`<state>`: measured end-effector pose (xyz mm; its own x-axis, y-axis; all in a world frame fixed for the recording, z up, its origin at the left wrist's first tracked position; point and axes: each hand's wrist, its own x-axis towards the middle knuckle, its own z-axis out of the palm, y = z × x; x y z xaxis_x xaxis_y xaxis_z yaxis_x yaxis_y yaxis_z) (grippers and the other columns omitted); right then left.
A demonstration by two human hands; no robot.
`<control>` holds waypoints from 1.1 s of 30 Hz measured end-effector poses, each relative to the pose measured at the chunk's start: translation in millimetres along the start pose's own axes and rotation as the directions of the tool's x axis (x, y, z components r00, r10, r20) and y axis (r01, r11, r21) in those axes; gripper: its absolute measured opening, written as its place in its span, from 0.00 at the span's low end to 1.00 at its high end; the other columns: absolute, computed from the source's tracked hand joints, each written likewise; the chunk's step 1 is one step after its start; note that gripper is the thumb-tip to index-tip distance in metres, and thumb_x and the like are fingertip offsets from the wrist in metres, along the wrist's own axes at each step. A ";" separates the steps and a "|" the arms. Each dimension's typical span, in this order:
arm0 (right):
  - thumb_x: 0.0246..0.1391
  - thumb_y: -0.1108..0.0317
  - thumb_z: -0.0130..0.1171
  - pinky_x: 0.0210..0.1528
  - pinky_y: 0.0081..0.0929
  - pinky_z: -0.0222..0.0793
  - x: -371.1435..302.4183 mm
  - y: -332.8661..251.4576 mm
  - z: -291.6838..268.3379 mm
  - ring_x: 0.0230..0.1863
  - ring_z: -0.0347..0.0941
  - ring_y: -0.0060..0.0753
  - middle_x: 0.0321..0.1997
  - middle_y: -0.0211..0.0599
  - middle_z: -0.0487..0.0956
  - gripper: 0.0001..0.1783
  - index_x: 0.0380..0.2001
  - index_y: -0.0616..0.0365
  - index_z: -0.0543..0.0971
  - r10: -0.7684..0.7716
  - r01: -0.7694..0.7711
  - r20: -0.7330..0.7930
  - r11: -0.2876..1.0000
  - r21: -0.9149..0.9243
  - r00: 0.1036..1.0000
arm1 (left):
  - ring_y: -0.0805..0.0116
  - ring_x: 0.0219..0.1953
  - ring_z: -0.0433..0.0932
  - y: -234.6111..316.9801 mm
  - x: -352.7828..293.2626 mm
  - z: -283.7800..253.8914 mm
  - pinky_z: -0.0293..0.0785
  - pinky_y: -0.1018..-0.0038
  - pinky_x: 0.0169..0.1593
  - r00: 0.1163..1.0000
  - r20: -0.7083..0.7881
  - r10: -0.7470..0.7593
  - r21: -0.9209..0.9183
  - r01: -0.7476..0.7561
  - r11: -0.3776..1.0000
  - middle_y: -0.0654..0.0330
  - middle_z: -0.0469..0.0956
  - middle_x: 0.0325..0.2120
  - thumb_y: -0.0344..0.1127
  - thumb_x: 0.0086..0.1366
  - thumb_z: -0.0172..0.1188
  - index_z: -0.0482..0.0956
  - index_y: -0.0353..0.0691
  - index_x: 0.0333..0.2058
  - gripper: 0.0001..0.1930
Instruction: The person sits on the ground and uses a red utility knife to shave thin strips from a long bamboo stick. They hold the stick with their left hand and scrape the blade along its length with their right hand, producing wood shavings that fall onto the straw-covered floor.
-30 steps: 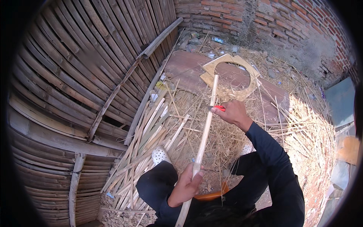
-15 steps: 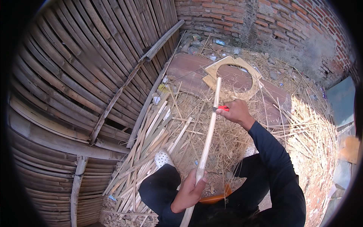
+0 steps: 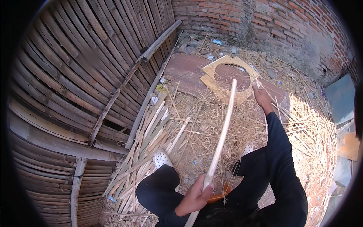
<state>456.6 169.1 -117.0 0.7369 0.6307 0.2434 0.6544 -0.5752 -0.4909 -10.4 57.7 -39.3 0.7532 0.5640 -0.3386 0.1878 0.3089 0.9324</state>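
Note:
My left hand (image 3: 197, 193) is wrapped round the lower part of a long pale stick (image 3: 222, 140), stripped smooth, apparently bamboo or wood. The stick slants up and away from my lap, its far end in front of a flat wooden board with a round hole (image 3: 207, 80). My right hand (image 3: 261, 97) reaches far forward to the right edge of that board. Its fingers look closed, but what they hold is too small and partly hidden. The red-handled tool seen earlier cannot be made out.
Split strips (image 3: 145, 151) lie heaped at the left beside a bamboo slat wall (image 3: 75, 87). Shavings (image 3: 242, 117) cover the ground and part of a brown panel (image 3: 185, 70). A brick wall (image 3: 223, 17) stands behind. Something orange (image 3: 217, 198) lies between my legs.
My right hand has left the stick and moved forward and right to the holed board's edge. The red-handled tool is no longer visible. The stick's far end has swung right, still in my left hand.

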 end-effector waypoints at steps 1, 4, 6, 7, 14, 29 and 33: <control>0.53 0.26 0.37 0.25 0.45 0.64 -14.4 -9.0 -10.7 0.19 0.72 0.50 0.11 0.52 0.70 0.47 0.14 0.64 0.77 -0.031 0.032 0.108 0.999 -0.004 0.994 | 0.84 0.17 0.61 2.3 4.0 -9.3 0.59 0.85 0.21 0.996 -0.087 -0.026 -0.074 0.019 0.997 0.69 0.64 0.19 0.32 0.69 0.48 0.63 0.37 0.53 0.15; 0.52 0.27 0.43 0.24 0.41 0.64 -58.8 -95.1 -49.7 0.18 0.72 0.49 0.10 0.48 0.69 0.43 0.15 0.62 0.78 -0.245 0.234 0.362 0.969 0.074 0.899 | 0.84 0.15 0.60 17.4 2.2 -16.9 0.58 0.86 0.19 0.985 -0.163 -0.054 -0.185 0.024 0.983 0.68 0.65 0.18 0.33 0.69 0.47 0.64 0.37 0.53 0.15; 0.48 0.27 0.47 0.22 0.40 0.66 -116.9 -131.6 -56.5 0.17 0.72 0.49 0.11 0.45 0.71 0.39 0.15 0.56 0.79 -0.495 0.453 0.378 0.869 0.199 0.782 | 0.84 0.15 0.60 24.2 3.1 -16.7 0.58 0.86 0.19 0.978 -0.195 -0.075 -0.188 0.038 0.981 0.68 0.66 0.19 0.32 0.69 0.48 0.64 0.37 0.54 0.16; 0.47 0.27 0.48 0.21 0.39 0.66 -144.5 -143.5 -61.5 0.17 0.73 0.48 0.11 0.44 0.72 0.39 0.15 0.55 0.80 -0.602 0.572 0.414 0.793 0.210 0.682 | 0.84 0.15 0.60 25.2 3.9 -16.8 0.58 0.86 0.19 0.979 -0.193 -0.063 -0.194 0.025 0.981 0.68 0.66 0.19 0.32 0.69 0.48 0.64 0.37 0.54 0.16; 0.42 0.24 0.50 0.17 0.36 0.66 -188.4 -148.6 -43.5 0.13 0.72 0.42 0.09 0.38 0.73 0.39 0.12 0.52 0.79 -0.792 0.770 0.379 0.586 0.254 0.478 | 0.84 0.16 0.61 16.9 8.6 -20.6 0.59 0.85 0.20 0.967 -0.251 0.036 -0.057 -0.052 0.997 0.69 0.65 0.20 0.32 0.68 0.48 0.64 0.38 0.53 0.16; 0.42 0.22 0.48 0.15 0.34 0.63 -182.4 -158.5 -14.8 0.13 0.72 0.39 0.09 0.35 0.72 0.38 0.14 0.49 0.80 -0.790 0.777 0.369 0.587 0.227 0.489 | 0.85 0.14 0.60 5.1 6.3 -23.5 0.56 0.85 0.18 0.952 -0.293 0.089 -0.021 -0.100 0.995 0.70 0.65 0.19 0.32 0.68 0.48 0.64 0.39 0.52 0.15; 0.37 0.25 0.56 0.14 0.35 0.58 -177.2 -161.9 -8.9 0.11 0.69 0.39 0.08 0.32 0.70 0.36 0.08 0.50 0.73 -0.813 0.777 0.245 0.579 0.248 0.527 | 0.85 0.14 0.58 0.9 6.1 -24.9 0.55 0.85 0.18 0.953 -0.290 0.090 -0.034 -0.104 0.994 0.70 0.64 0.18 0.32 0.68 0.48 0.64 0.39 0.51 0.14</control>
<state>221.6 145.8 -73.2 -0.1854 0.9283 0.3223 0.9092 0.2865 -0.3021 -21.3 80.5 -43.7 0.5520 0.7871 -0.2752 0.0867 0.2741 0.9578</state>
